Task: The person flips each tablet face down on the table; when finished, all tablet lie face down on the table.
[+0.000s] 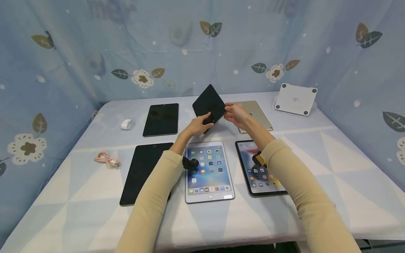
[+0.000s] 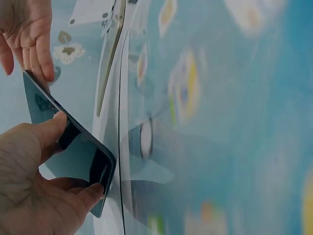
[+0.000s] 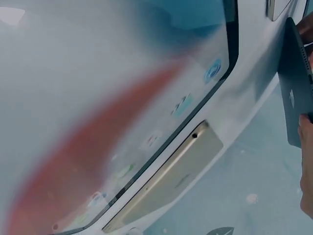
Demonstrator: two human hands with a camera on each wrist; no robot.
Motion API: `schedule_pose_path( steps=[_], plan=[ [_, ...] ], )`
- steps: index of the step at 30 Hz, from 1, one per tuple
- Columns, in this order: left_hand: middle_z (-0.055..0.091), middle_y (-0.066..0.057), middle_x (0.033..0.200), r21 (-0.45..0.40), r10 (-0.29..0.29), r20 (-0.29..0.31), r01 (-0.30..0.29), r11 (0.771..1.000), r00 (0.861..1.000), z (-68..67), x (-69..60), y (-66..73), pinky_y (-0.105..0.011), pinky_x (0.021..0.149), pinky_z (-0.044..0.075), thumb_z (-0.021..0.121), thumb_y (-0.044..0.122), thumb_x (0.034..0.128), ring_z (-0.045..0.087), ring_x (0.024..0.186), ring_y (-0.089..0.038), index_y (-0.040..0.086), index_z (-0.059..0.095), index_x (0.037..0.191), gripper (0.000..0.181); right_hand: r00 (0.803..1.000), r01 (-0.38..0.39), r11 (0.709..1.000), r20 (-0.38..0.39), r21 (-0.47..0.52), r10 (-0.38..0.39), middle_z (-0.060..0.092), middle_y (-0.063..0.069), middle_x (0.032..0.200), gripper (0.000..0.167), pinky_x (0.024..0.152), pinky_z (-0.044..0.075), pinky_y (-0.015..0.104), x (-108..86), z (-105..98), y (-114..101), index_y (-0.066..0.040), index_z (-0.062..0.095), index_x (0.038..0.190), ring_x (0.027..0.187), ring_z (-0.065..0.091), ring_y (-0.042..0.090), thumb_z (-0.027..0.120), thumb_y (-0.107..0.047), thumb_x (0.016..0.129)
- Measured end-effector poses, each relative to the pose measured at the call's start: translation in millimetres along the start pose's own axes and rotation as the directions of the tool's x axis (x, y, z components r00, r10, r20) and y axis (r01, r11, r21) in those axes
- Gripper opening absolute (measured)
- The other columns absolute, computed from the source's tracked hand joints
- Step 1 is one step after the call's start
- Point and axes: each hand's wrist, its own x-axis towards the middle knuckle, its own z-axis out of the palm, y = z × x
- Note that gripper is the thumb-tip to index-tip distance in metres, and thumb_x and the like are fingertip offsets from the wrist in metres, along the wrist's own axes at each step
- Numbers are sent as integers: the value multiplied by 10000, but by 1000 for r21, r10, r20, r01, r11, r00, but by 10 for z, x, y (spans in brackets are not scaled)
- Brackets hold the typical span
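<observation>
The left hand (image 1: 198, 125) reaches forward, thumb and fingers spread apart yet gripping near the bottom corner of a thin black tablet (image 1: 207, 102), held tilted above the table (image 1: 91, 211), its glossy screen dark and a small pale logo (image 3: 292, 98) on its back. Below it lies a lit white tablet (image 1: 209, 168), its screen lettering too small to read. The right hand (image 1: 238, 115) touches the black tablet's right corner, fingers fairly straight.

My head view: forward-down, wide over table (image 1: 345, 158) | my wrist views: near, tilted; both share raised tablet (image 1: 209, 102), frame left / upper right
</observation>
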Motion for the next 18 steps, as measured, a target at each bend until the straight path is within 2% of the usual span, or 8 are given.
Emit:
schedule_pose_path(
  steps=[6,8,12,16,18],
  plan=[
    [278,-135,1574,-45,22,-30,-23,999,999,98,63,148,-443,1170,271,500,305,1001,284,1441,-333,123,239,1537,623,999,31,999,-23,-35,-32,228,241,1560,510,1198,197,416,-71,-98,-103,45,133,1518,1443,262,313,247,-62,1032],
    [279,-139,1573,-58,31,-33,-33,998,999,97,78,177,-441,1167,277,494,316,1003,293,1437,-330,106,232,1536,630,998,44,997,-30,-67,-46,276,253,1539,496,1192,221,413,-100,-107,-138,45,185,1509,1428,302,316,262,-67,1032],
    [296,-162,1561,-115,11,-26,-14,993,1000,52,86,185,-456,1147,308,471,364,1009,334,1417,-330,121,191,1543,650,997,70,994,-5,-82,-71,322,259,1517,472,1188,238,406,-147,-86,-149,44,269,1487,1410,340,336,290,-80,1032],
    [361,-189,1522,-239,4,5,-3,971,1000,-24,67,175,-443,1127,345,458,355,1016,383,1393,-312,109,180,1546,648,994,108,991,43,-80,-105,326,250,1517,450,1192,224,409,-160,-32,-103,56,297,1464,1410,342,345,324,-91,1039],
    [384,-202,1504,-321,20,8,-16,947,1000,-76,58,183,-427,1126,353,455,334,1019,395,1389,-300,91,185,1543,638,991,123,989,71,-87,-117,321,246,1519,451,1193,219,413,-158,0,-77,59,288,1460,1413,337,344,338,-100,1042]
  ],
)
